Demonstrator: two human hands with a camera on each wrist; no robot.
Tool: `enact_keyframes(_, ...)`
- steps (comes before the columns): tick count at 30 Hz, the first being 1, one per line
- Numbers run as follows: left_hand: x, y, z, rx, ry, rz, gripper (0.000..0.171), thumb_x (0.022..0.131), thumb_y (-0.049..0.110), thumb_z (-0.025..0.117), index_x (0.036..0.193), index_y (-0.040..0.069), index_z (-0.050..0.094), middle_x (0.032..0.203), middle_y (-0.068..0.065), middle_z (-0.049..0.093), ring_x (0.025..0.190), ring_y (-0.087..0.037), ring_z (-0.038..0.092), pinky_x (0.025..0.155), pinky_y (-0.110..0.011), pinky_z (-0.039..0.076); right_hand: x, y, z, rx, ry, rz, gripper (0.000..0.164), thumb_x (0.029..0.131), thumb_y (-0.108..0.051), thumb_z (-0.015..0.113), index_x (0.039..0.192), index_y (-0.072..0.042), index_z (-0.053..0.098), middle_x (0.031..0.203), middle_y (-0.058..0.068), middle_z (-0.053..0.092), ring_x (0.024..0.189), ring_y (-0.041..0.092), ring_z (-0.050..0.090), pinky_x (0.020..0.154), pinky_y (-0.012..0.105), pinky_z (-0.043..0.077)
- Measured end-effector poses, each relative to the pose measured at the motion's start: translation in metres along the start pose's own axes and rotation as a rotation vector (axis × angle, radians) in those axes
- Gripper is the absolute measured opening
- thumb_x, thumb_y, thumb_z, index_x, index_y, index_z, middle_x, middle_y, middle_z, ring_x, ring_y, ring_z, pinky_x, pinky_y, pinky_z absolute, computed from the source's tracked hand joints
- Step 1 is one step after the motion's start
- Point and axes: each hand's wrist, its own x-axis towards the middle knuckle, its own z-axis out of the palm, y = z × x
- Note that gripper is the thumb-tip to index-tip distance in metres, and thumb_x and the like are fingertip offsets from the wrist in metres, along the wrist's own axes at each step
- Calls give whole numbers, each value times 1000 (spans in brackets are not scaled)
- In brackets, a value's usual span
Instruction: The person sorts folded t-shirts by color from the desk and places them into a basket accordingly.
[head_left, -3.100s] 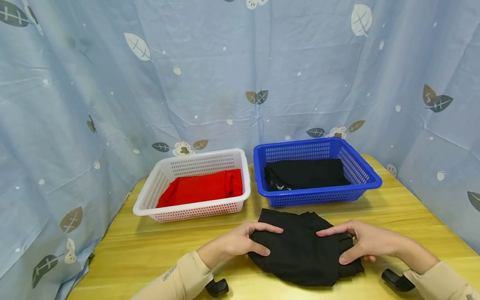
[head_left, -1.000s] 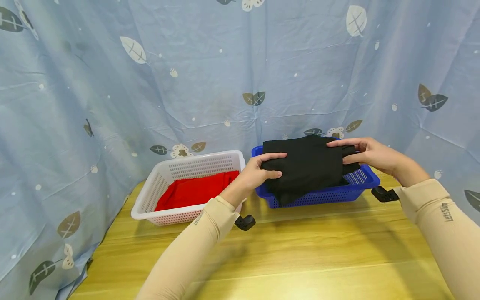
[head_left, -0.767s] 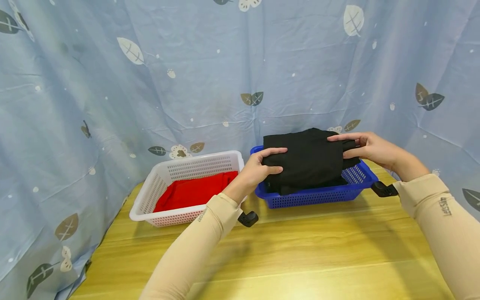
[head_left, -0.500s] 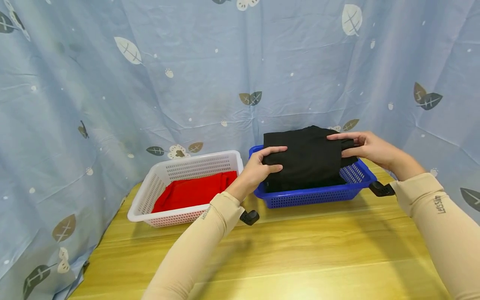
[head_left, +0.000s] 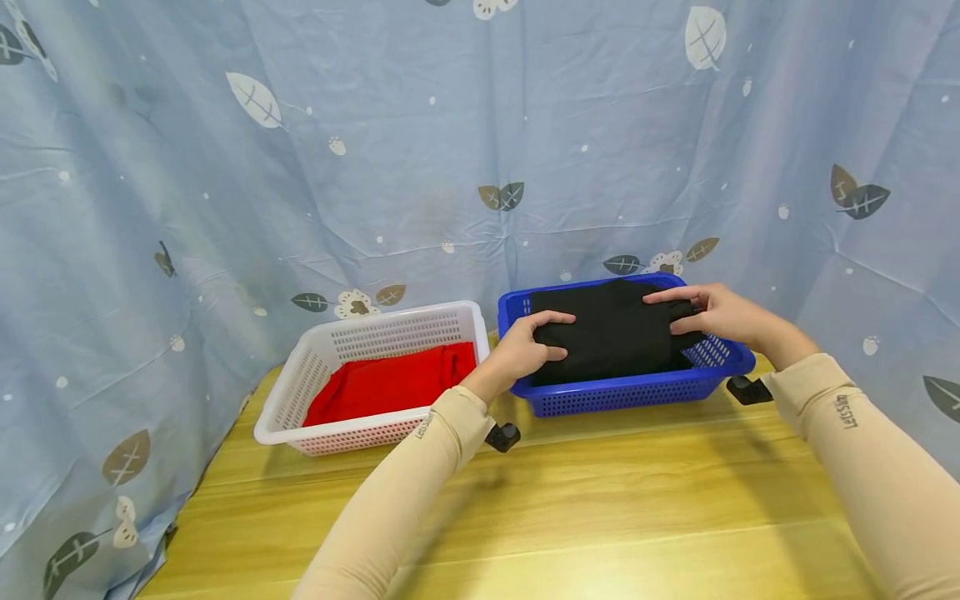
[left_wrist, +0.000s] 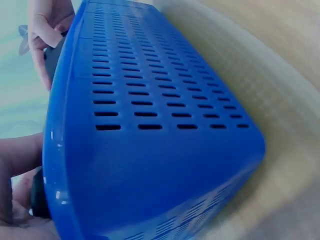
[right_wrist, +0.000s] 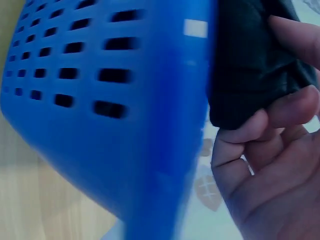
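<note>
Both hands hold a folded black garment (head_left: 611, 329) by its two ends, down inside the blue basket (head_left: 622, 390) in the head view. My left hand (head_left: 519, 350) grips the left end, fingers on top and thumb at the front. At the right end my right hand (head_left: 727, 318) pinches the layers. In the right wrist view the bent fingers of the right hand (right_wrist: 280, 165) are around the edge of the black garment (right_wrist: 245, 60), beside the rim of the blue basket (right_wrist: 165, 100). The blue basket's wall (left_wrist: 145, 165) hides most of the garment in the left wrist view.
A white basket (head_left: 360, 427) with a folded red garment (head_left: 390, 382) stands to the left of the blue one. Both stand on a wooden table (head_left: 585, 508), in front of a blue patterned curtain (head_left: 420, 167).
The hands have carried the black garment from the table front up over the blue basket, then lowered it in. Over the last half second the right hand has shifted slightly left.
</note>
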Motion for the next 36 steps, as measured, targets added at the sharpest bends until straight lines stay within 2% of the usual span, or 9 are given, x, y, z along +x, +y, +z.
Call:
enact_keyframes(3,0,3,1,102,-26,-27,53,95,2,76,141,28,70,162,-6,53,145,-28,52,119,-48,49,4,4,7,-27,-27,8,59,100,-14,73,156,-16,57,75,-2,33,67,16,29,67,34,39)
enact_keyframes(4,0,4,1,138,-32,-34,52,95,2,76,140,28,70,162,-6,54,143,-28,53,118,-48,50,5,5,9,-36,-35,3,58,100,-13,74,156,-15,58,78,3,44,66,16,29,66,34,38)
enact_keyframes(7,0,7,2,253,-48,-44,50,95,5,77,140,27,70,160,-8,56,137,-28,55,114,-46,52,7,7,13,-54,-64,-10,57,99,-11,74,154,-13,59,119,25,64,62,14,29,62,33,38)
enact_keyframes(10,-1,9,4,391,-47,-39,48,98,11,75,142,29,69,160,-7,56,143,-27,54,118,-46,50,7,8,15,-75,-89,-21,55,100,-10,73,153,-11,59,164,29,42,59,14,34,61,34,43)
enact_keyframes(13,-4,9,7,518,-27,-12,46,101,15,72,145,27,67,158,-7,59,148,-28,54,122,-47,48,6,8,17,-120,-100,-19,54,100,-10,72,153,-12,60,162,31,42,65,15,49,61,35,48)
enact_keyframes(17,-12,10,13,669,25,22,46,101,18,70,146,24,67,153,-15,62,141,-35,55,120,-48,49,5,5,18,-196,-85,-21,51,99,-9,72,149,-11,64,157,33,48,97,35,67,68,40,52)
enact_keyframes(22,-21,13,19,810,75,41,49,101,22,69,150,23,64,163,-23,42,143,-40,46,119,-52,49,4,-2,18,-332,10,-93,42,95,-5,75,137,-6,72,145,35,59,131,58,57,85,52,55)
enact_keyframes(29,-24,11,18,982,37,108,49,107,37,65,153,21,61,164,-12,52,150,-31,52,117,-53,52,3,-8,24,-377,22,-88,39,98,-1,69,137,-3,70,114,20,61,89,25,57,73,38,46)
enact_keyframes(36,-25,4,16,921,-41,124,54,112,42,56,159,16,52,163,-9,55,153,-26,51,125,-45,44,-3,-6,28,-352,-69,-79,41,103,-3,64,144,2,64,131,29,67,115,47,68,91,56,59)
